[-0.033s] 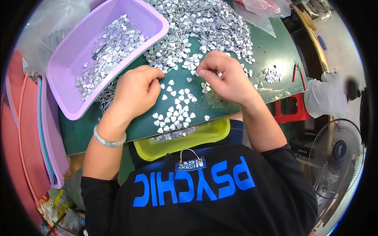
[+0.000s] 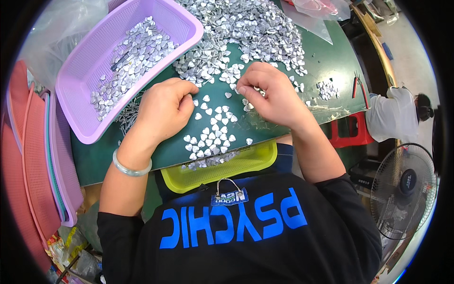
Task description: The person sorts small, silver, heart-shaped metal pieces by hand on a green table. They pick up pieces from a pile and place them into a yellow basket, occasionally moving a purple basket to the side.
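Small silver heart-shaped pieces (image 2: 217,135) lie scattered on the green table between my hands and toward its near edge. My left hand (image 2: 165,105) rests on the table left of them, fingers curled in and index fingertip beside the loose hearts; anything inside it is hidden. To the right, my right hand (image 2: 270,92) has thumb and index finger pinched together at the near side of the big heap of silver hearts (image 2: 255,31). A pale bit shows at its fingertips, too small to tell. More hearts peek out under that hand.
A lilac basket (image 2: 189,26) of hearts stands at the far left, with metal pins (image 2: 127,116) beside it. A yellow-green basket (image 2: 172,182) sits below the table edge. Red-handled pliers (image 2: 354,87), a red stool (image 2: 352,132), a fan (image 2: 402,189) and another person (image 2: 392,113) are at right.
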Motion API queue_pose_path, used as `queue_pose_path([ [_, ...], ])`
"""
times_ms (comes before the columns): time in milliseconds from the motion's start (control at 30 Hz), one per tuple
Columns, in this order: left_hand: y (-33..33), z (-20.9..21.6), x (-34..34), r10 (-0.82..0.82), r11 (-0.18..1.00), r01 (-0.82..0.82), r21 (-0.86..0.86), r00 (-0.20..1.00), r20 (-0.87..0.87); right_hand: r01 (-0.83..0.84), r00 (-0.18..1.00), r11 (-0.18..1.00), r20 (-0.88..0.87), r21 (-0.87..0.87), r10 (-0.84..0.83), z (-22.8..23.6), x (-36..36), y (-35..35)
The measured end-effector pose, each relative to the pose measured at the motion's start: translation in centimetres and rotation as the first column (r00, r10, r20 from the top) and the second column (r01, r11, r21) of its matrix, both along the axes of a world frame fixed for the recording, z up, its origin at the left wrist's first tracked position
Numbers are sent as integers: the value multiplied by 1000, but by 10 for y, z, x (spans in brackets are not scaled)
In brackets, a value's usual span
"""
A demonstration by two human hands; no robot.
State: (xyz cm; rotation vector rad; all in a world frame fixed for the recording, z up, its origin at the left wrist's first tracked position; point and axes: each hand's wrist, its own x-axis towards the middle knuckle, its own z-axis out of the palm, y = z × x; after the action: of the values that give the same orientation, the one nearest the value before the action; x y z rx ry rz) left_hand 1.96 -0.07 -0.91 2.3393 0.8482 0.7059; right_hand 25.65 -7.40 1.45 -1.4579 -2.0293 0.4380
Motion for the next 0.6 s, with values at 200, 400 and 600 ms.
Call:
queue_pose_path([
  [200, -3, 2, 2, -95, 995, 95, -10, 995, 0, -60, 978, 997, 204, 49, 49, -12, -12, -9],
  [400, -1, 3, 10, -90, 996, 91, 10, 994, -57, -30, 987, 991, 157, 130, 9, -6, -2, 5],
  [600, 4, -3, 13, 26, 1000, -26, 13, 1000, -4, -131, 986, 982, 121, 135, 115, -14, -20, 18],
])
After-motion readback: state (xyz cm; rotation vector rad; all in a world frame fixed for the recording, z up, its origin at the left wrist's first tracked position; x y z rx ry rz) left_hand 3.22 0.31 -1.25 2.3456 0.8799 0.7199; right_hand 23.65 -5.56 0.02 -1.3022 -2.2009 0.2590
